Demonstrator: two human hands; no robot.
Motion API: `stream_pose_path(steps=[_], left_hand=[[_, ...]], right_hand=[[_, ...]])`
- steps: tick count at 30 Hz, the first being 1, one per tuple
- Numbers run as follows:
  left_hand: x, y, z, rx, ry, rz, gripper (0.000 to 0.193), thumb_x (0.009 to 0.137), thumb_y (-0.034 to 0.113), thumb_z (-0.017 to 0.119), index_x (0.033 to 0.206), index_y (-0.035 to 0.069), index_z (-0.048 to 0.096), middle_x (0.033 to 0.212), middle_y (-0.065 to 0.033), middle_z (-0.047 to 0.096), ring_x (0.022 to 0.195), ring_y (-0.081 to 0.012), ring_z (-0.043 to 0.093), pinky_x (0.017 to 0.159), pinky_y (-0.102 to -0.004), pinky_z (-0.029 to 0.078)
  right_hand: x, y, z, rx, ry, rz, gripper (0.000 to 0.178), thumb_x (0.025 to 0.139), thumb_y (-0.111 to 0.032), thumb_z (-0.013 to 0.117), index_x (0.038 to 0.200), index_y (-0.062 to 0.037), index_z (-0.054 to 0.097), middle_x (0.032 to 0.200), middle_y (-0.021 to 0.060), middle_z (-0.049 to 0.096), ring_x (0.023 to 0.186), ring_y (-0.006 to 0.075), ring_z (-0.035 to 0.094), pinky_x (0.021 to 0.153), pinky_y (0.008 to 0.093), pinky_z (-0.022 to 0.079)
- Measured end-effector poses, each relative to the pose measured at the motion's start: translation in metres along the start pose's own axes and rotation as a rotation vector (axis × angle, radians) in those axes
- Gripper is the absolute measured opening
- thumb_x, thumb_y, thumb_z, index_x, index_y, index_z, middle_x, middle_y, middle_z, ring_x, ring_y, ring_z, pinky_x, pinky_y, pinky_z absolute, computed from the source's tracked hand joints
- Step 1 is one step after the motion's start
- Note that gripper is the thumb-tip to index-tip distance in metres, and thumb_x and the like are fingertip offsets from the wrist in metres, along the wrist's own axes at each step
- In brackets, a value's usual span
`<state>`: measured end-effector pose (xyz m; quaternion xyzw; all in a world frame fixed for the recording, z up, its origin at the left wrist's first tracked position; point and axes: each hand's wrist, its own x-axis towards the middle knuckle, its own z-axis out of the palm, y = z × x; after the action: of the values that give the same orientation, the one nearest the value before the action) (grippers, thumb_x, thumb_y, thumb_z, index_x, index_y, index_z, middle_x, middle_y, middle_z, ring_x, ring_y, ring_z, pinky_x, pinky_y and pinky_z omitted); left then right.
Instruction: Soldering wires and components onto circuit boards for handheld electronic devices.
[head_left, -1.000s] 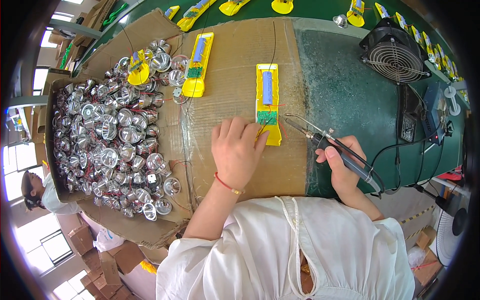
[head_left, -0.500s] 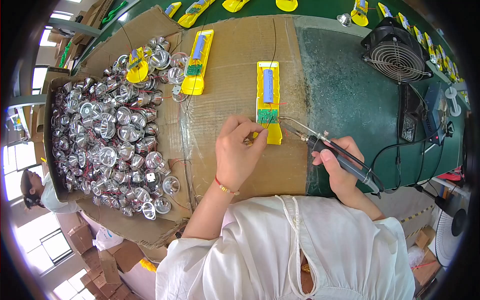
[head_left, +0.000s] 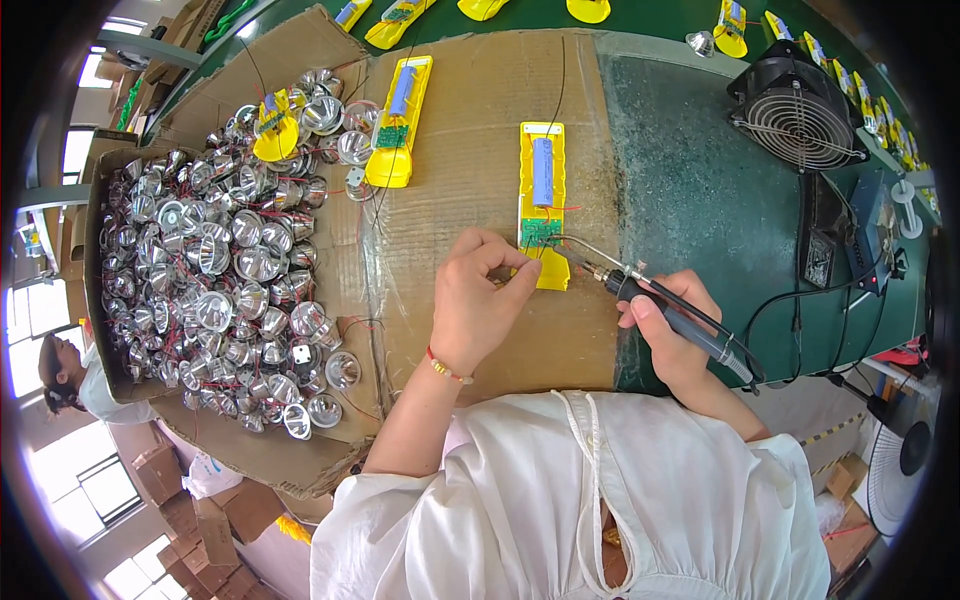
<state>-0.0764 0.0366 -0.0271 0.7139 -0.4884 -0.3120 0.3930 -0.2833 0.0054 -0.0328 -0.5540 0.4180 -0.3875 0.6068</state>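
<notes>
With our left hand [head_left: 472, 300] seemingly pinching wire [head_left: 542, 252] at the board [head_left: 538, 230]'s seven o'clock, right hand [head_left: 678, 328] gripping the soldering iron [head_left: 622, 287] at four, we should heat briefly.

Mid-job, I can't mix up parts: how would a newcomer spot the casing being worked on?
Find the big cardboard sheet on the green bench. Near its right edge lies a yellow casing with a blue cell and green board. Only this one sits between the left hand and soldering iron.

Soldering iron [head_left: 692, 329] farther left; closer to the circuit board [head_left: 537, 231]
</notes>
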Motion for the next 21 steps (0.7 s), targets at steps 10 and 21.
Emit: stream_pose_path(steps=[10,21], left_hand=[[0.004,-0.003,-0.003,-0.037,-0.05,-0.05,0.007,0.071,0.006,0.068,0.074,0.0,0.066,0.079,-0.0075,0.055,0.064,-0.0143,0.056,0.059,-0.025,0.047],[0.004,-0.005,-0.003,-0.065,-0.064,-0.08,0.007,0.07,0.006,0.068,0.072,0.0,0.065,0.077,-0.0075,0.055,0.065,-0.015,0.056,0.06,-0.0256,0.046]], right_hand=[[-0.001,-0.004,-0.003,-0.032,0.001,-0.079,0.014,0.083,-0.006,0.058,0.088,0.002,0.048,0.076,0.0131,0.061,0.065,0.014,0.059,0.062,0.0275,0.05],[-0.002,0.001,-0.001,-0.044,-0.027,-0.011,0.015,0.084,-0.008,0.058,0.089,0.0017,0.048,0.078,0.0147,0.061,0.066,0.0144,0.059,0.063,0.0285,0.051]])
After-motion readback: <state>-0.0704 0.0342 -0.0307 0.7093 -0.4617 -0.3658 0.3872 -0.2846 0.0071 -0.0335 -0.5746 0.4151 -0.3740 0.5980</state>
